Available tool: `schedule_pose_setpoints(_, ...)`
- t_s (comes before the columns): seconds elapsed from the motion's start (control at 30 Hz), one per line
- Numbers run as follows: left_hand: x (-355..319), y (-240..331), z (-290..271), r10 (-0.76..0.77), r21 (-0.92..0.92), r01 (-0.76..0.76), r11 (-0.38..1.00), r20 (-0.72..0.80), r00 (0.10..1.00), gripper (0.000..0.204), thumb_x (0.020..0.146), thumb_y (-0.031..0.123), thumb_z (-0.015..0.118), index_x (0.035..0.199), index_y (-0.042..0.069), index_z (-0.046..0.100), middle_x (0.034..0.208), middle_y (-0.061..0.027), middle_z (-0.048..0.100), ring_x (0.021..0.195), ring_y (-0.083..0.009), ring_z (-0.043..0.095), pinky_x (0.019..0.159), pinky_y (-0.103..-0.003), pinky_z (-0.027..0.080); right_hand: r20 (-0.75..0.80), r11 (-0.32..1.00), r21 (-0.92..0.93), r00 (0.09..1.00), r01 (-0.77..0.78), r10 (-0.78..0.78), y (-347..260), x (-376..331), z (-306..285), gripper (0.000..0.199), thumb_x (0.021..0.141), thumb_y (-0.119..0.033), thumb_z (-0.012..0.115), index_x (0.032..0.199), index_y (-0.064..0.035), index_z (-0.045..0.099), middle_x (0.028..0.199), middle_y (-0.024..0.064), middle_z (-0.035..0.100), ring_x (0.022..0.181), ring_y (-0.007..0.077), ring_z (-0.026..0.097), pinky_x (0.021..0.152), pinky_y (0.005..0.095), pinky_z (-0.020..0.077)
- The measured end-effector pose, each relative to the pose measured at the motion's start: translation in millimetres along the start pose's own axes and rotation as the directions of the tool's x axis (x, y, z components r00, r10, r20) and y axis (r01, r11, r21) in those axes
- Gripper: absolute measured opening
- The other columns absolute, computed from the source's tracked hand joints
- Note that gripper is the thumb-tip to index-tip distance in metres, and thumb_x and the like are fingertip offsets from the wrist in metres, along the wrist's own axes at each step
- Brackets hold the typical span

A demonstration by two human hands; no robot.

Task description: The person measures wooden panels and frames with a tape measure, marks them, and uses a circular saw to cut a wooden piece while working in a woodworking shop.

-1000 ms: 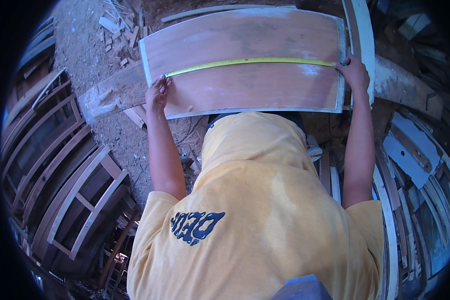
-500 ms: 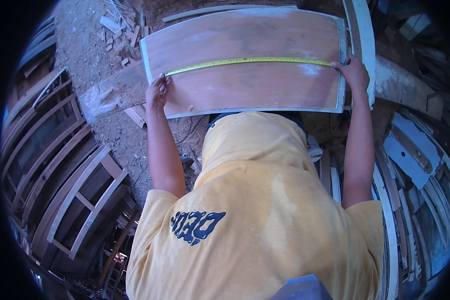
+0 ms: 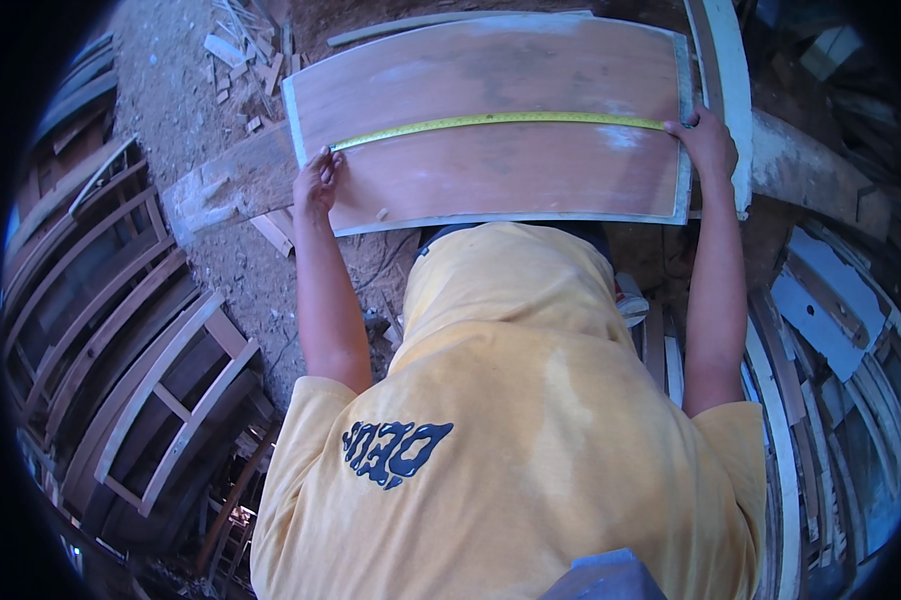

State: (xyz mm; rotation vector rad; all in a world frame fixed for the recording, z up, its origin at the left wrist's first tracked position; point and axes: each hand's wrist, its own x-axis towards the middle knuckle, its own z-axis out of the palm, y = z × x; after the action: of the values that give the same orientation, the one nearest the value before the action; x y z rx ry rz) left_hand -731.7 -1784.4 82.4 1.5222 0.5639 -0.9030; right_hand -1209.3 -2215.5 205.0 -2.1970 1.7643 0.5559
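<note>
As the left hand [image 3: 317, 182] pinches the tape [image 3: 491, 118] near the left edge of the panel [image 3: 511, 180], I see the right hand [image 3: 711, 145] grasping it at the right edge.

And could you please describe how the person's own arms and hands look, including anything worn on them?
The yellow cloth T-shirt has short sleeves and a dark printed marking. Both forearms are bare, and the left hand and right hand show no gloves.
</note>
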Motion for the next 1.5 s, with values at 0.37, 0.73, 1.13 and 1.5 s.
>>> schedule_pose_setpoints(0.37, 5, 3, 1, -0.001, 0.003, 0.001, 1.0, -0.005, 1.0, 0.017, 0.096, 0.011, 0.069, 0.105, -0.002, 0.063, 0.095, -0.0149, 0.071, 0.084, -0.0222, 0.072, 0.071, -0.026, 0.064, -0.053, 0.999, 0.039, 0.998, 0.035, -0.033, 4, -5, 1, 0.048, 0.077, -0.05, 0.082, 0.098, -0.0095, 0.067, 0.095, 0.0117, 0.074, 0.09, 0.0343, 0.07, 0.074, 0.0472, 0.0544)
schedule_pose_setpoints(0.73, -89, -77, 107, -0.049, 0.217, -0.051, 0.975, 0.432, 0.901, 0.038, 0.095, 0.018, 0.072, 0.127, 0.0, 0.064, 0.11, -0.0073, 0.069, 0.093, -0.0158, 0.065, 0.086, -0.026, 0.053, 0.053, 0.902, 0.392, 0.975, 0.18, -0.217, 26, -83, -5, 0.053, 0.074, -0.044, 0.086, 0.106, -0.0064, 0.067, 0.095, 0.0124, 0.072, 0.09, 0.0284, 0.07, 0.078, 0.0405, 0.0545)
schedule_pose_setpoints(1.13, -240, -166, 222, -0.031, 0.553, -0.554, 0.623, 0.725, 0.688, 0.033, 0.099, 0.022, 0.065, 0.125, 0.002, 0.068, 0.099, -0.0122, 0.075, 0.093, -0.0162, 0.069, 0.086, -0.031, 0.054, -0.314, 0.939, 0.341, 0.938, -0.037, 0.15, 233, 46, 33, 0.042, 0.085, -0.042, 0.076, 0.111, -0.0092, 0.074, 0.104, 0.0146, 0.074, 0.094, 0.0309, 0.07, 0.087, 0.0422, 0.0532)
schedule_pose_setpoints(1.5, -265, -157, 141, 0.348, 0.83, -0.472, 0.298, 0.366, 0.863, 0.029, 0.098, 0.025, 0.066, 0.121, 0.009, 0.071, 0.108, -0.0108, 0.07, 0.101, -0.0179, 0.065, 0.084, -0.031, 0.052, -0.78, 0.986, 0.096, 0.604, -0.139, 0.161, 271, 88, 63, 0.062, 0.08, -0.055, 0.078, 0.121, -0.0077, 0.071, 0.117, 0.022, 0.066, 0.106, 0.0372, 0.065, 0.088, 0.0477, 0.0522)
